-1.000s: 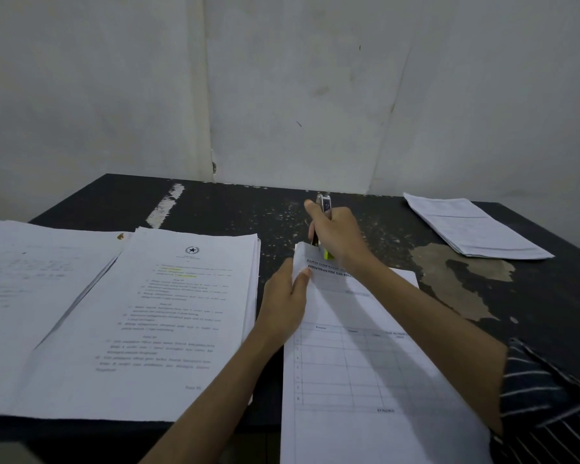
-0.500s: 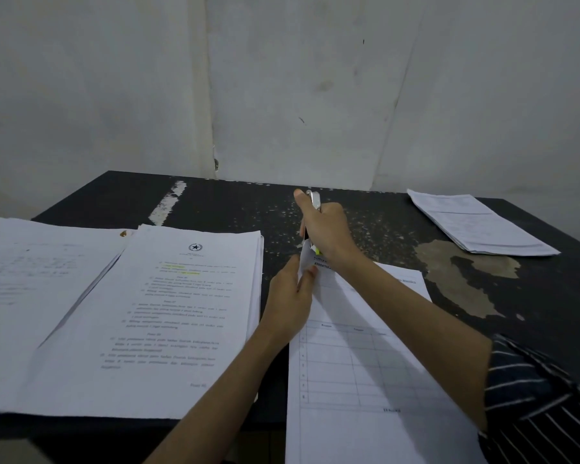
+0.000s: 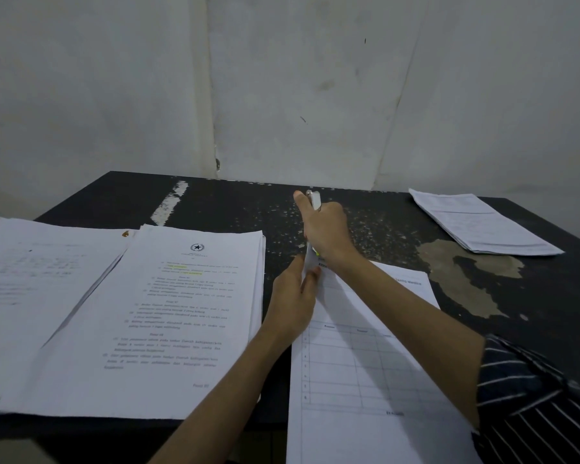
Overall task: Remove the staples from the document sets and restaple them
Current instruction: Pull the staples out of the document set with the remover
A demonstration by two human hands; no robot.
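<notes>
A white document set with a printed table [image 3: 355, 360] lies in front of me, its near end hanging over the table's front edge. My left hand [image 3: 293, 303] pinches its top-left corner and holds that corner lifted and bent upward. My right hand [image 3: 325, 234] grips a small silver stapler [image 3: 314, 199] upright over that corner; only the tool's top end and a yellow-green bit below my palm show. The tool's jaw and the staple are hidden behind my fingers.
A thick stack of printed pages [image 3: 181, 316] lies to the left, overlapping more sheets [image 3: 31, 283] at the far left. Another document set [image 3: 479, 222] lies at the back right. The black table [image 3: 533, 296] has a worn brown patch [image 3: 462, 276]. A wall stands just behind.
My left hand has lifted and folded up the document's top-left corner, which earlier lay flat. My right hand with the stapler shifted slightly left and down onto that corner.
</notes>
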